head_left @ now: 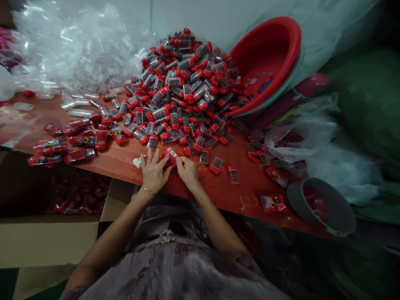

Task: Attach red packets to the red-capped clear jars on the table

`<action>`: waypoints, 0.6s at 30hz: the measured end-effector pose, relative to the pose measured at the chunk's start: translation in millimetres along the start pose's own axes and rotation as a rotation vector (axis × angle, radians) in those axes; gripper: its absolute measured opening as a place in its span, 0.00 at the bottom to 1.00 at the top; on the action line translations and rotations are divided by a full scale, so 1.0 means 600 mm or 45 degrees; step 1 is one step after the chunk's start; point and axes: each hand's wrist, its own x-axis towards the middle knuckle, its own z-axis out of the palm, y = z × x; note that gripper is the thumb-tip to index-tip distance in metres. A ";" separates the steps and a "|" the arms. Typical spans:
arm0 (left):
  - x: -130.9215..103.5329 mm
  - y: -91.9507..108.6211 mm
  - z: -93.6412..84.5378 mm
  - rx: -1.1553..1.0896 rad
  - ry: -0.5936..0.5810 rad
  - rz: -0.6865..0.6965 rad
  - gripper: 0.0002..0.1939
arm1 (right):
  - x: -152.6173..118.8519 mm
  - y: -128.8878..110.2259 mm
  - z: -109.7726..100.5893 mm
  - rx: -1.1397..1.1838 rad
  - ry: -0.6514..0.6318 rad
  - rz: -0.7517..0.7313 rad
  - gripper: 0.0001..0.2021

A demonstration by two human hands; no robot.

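At the table's near edge, a small red printed packet [169, 155] with a white label patch lies between my hands. My right hand [188, 171] is closed, its thumb and fingers pinching the packet's right side. My left hand [154, 173] has its fingers spread at the packet's left, index finger and thumb beside it. A crumpled white scrap [137, 163] sits by the left fingertips. Just beyond the hands rises a big heap of clear, red-capped containers [184, 91] with dark contents. Several filled red packets [78, 141] lie to the left.
Clear empty plastic tubes [75, 50] pile up at the back left. A red basin [271, 62] tilts against the heap. Right are a plastic bag [293, 129] and a grey bowl [340, 212]. Below left, a cardboard box [50, 241] contains red packets.
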 end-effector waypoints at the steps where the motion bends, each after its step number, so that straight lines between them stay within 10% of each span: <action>1: 0.001 0.001 0.002 0.018 -0.041 0.005 0.18 | 0.000 -0.001 -0.002 -0.031 0.000 -0.008 0.15; 12: -0.001 0.004 -0.002 -0.033 0.038 -0.004 0.23 | -0.004 0.011 -0.031 0.473 0.335 0.031 0.17; 18: -0.011 0.057 -0.037 -0.744 0.014 -0.117 0.16 | -0.033 -0.018 -0.043 0.431 0.416 -0.077 0.15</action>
